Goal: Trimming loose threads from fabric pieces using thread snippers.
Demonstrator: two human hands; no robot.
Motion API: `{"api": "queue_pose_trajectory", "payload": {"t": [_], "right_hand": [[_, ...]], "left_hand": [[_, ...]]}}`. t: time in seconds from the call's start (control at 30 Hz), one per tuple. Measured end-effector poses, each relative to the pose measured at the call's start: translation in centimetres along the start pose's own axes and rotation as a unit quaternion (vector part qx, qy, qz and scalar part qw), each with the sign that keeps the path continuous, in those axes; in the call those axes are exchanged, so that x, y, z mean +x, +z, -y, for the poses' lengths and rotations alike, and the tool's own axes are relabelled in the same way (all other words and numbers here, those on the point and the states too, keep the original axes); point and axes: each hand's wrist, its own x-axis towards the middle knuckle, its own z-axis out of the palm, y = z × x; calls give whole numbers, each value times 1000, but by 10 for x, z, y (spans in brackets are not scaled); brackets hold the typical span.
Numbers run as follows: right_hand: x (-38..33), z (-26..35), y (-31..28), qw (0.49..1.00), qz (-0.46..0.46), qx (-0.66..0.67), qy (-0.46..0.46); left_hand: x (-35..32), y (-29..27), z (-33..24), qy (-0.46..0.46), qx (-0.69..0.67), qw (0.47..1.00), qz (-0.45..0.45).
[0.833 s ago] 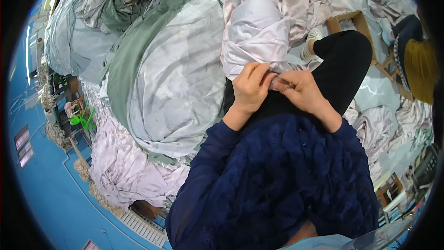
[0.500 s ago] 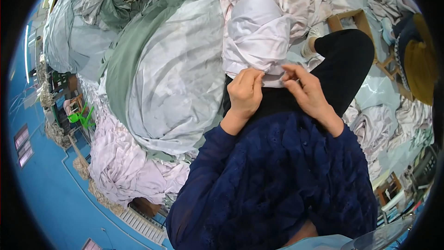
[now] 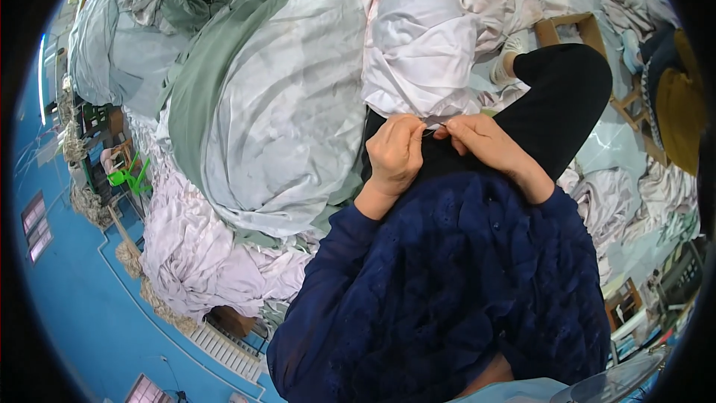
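White cloth, 1: bundled in folds, near edge meeting the black trousers. Left hand, 1: thumb and fingertips pinched together at that edge. Right hand, 1: likewise pinched, just beside the left; what lies between the fingertips, too small to tell. Grey sheet, 1: spread left of the white cloth, green cloth along its left edge. Brown box, 1: beyond the right knee.

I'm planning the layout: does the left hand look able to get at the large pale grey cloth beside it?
Probably yes: the pale grey cloth lies just left of the left hand, with nothing seen blocking the way, though the hand is pinched closed.
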Motion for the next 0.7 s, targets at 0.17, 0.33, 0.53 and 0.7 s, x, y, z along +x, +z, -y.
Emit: {"api": "queue_pose_trajectory", "payload": {"t": [0.17,0.33,0.53,0.7], "right_hand": [[11,1,-1,997,38,70,12],[16,5,-4,996,59,61,27],[18,4,-4,996,68,44,34],[21,2,-3,997,64,46,28]], "left_hand": [[-1,-1,2,4,-8,1000,-5],[-5,-1,6,2,-3,1000,-13],[-5,-2,7,2,-14,1000,-21],[-4,-2,7,5,-16,1000,-23]]}}
